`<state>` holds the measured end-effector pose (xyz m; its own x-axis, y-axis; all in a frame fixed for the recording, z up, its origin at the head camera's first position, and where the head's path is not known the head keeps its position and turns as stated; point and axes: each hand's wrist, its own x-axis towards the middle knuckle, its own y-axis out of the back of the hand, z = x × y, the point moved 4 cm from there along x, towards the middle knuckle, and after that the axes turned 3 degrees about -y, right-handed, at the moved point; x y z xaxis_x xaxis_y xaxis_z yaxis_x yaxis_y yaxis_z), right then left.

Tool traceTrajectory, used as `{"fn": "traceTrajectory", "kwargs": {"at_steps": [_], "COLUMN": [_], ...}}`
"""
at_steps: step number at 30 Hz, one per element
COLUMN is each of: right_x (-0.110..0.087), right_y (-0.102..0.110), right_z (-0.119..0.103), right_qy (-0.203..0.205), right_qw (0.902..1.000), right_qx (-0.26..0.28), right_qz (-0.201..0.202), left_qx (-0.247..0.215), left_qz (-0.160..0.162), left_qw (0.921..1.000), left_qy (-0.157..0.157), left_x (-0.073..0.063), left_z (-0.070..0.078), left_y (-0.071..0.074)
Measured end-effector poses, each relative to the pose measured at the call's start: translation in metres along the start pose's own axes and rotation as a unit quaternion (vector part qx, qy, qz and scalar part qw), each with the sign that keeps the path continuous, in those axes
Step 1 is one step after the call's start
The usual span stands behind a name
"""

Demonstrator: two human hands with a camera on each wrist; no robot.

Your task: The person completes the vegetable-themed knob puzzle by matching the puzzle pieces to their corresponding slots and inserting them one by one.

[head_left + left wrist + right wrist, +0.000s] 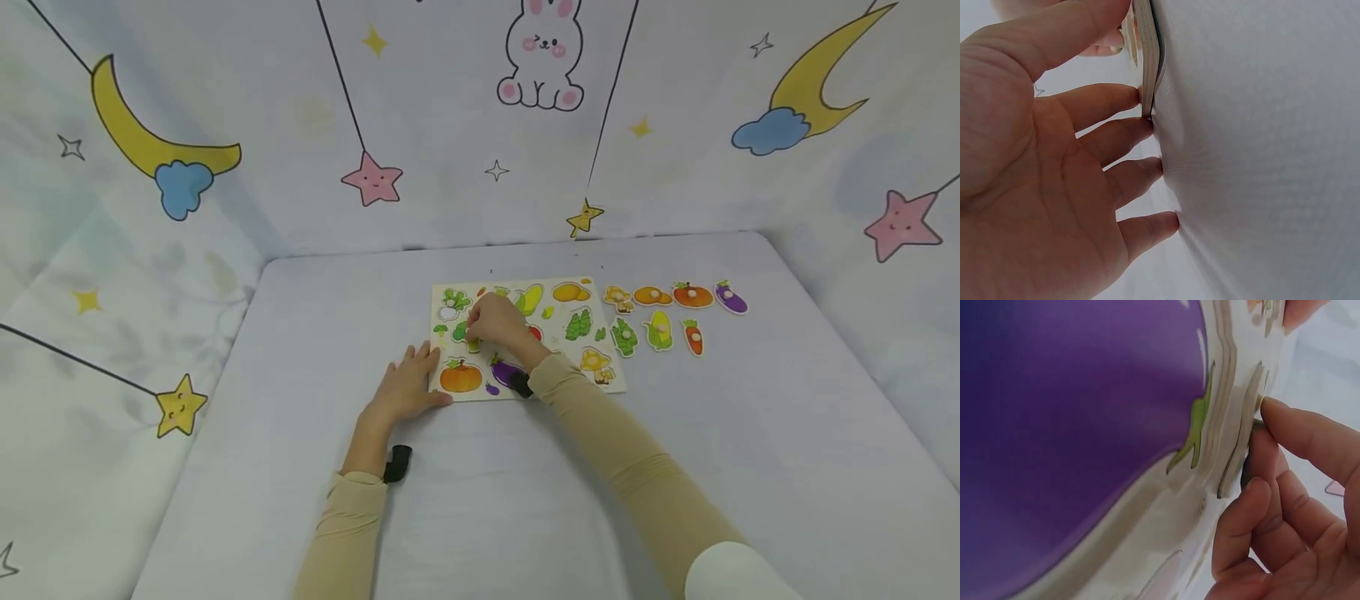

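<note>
A vegetable puzzle board point(528, 393) lies flat on the table, with printed pictures across it. Over its left half, my right hand point(498, 321) pinches a wooden broccoli puzzle piece point(1241, 440) between thumb and fingers; the hand partly covers it in the head view. The piece sits at or just above the board; which of the two I cannot tell. My left hand point(408, 383) lies at the board's left edge, fingers spread, with thumb and fingertips touching the edge and the cloth. In the left wrist view, the board's edge point(1147, 75) meets those fingertips.
Loose knobbed pieces lie right of the board: mushroom point(618, 296), potato point(652, 296), pumpkin point(693, 295) and eggplant point(731, 297) behind; green vegetable point(623, 337), corn point(660, 332) and carrot point(693, 337) in front. A patterned cloth wall point(450, 108) rises behind the table.
</note>
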<state>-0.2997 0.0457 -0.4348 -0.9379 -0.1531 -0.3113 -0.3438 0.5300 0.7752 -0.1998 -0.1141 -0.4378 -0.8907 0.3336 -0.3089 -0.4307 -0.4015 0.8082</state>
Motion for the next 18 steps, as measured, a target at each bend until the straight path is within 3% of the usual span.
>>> {"fn": "traceTrajectory", "kwargs": {"at_steps": [10,18], "right_x": [-0.006,-0.033], "right_y": [-0.001,0.024], "right_z": [0.001,0.016], "right_qy": [0.025,0.052], "right_qw": [0.9997,0.9979], "right_qx": [0.006,0.038], "right_qz": [-0.005,-0.003], "left_qx": [0.004,0.001], "left_qz": [-0.001,-0.001], "left_qw": [1.0000,1.0000], "left_qy": [0.004,0.005], "left_x": [0.000,0.000], "left_z": [0.000,0.001], "left_y": [-0.001,-0.001]}}
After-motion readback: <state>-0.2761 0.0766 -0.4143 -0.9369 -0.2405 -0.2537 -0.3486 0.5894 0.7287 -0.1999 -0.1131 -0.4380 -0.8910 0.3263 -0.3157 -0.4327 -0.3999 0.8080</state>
